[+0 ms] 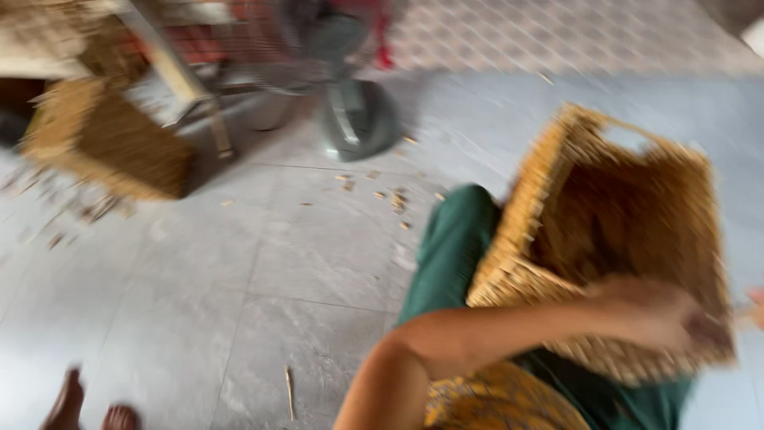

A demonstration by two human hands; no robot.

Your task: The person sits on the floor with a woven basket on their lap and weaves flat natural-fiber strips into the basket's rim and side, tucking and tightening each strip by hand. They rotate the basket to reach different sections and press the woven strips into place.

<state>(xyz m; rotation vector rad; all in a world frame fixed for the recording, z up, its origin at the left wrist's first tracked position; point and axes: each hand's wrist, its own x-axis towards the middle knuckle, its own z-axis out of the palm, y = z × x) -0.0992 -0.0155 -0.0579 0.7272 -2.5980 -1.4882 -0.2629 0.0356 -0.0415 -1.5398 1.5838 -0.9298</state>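
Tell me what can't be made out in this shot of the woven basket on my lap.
- Left hand on the woven basket: head view, motion blur smears the fingers, so the grip is unclear.
- Right hand: cut off by the right edge.
- Second basket and standing fan: blurred, detail lost.
- Feet: cropped by the bottom edge.

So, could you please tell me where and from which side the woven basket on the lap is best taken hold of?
Probably by the thick braided rim of the woven basket, coming from the near side. It lies tilted on its side across the lap, its opening facing up and away, so the rim is exposed and looks firm. The left hand already rests on its near edge. The right hand barely shows at the picture's right edge.
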